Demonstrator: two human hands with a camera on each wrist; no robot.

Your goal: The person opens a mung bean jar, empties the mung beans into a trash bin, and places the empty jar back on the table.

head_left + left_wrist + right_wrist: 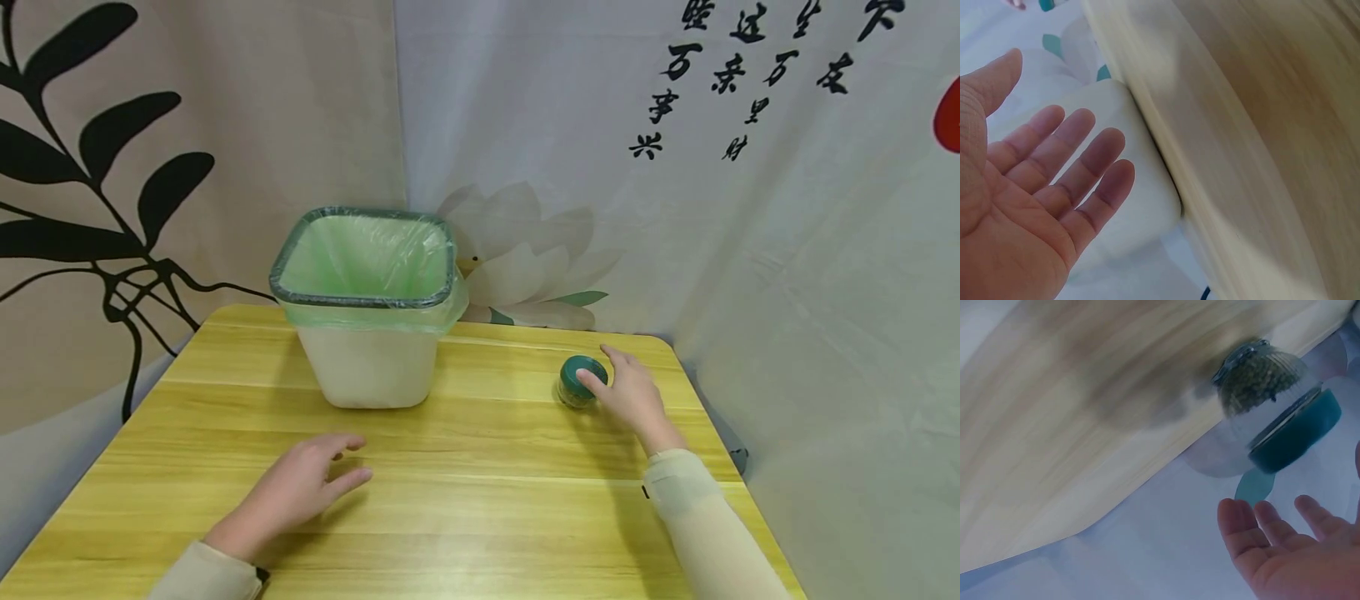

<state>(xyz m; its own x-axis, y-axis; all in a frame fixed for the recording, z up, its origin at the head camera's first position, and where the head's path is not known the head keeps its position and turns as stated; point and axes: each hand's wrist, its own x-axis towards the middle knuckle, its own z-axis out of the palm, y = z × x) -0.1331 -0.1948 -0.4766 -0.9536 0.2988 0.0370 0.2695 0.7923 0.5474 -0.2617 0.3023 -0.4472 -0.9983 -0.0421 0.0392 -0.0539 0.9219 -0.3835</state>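
A small clear glass jar [573,393] with a dark green lid stands upright on the table's right side. Through its glass in the right wrist view, small greenish-brown grains [1254,387] fill the lower part. My right hand [636,400] is just right of the jar, fingers spread and palm facing it. In the head view the thumb overlaps the lid's edge; whether it touches I cannot tell. My left hand [288,492] hovers over the left front of the table, holding nothing. Its fingers [1079,169] are loosely extended in the left wrist view, with the thumb apart.
A white bin [367,367] lined with a thin green bag [375,250] stands at the back left of the wooden table [480,517]. Cloth hangings [525,108] with printed leaves, a lotus and black characters hang right behind the table's back edge.
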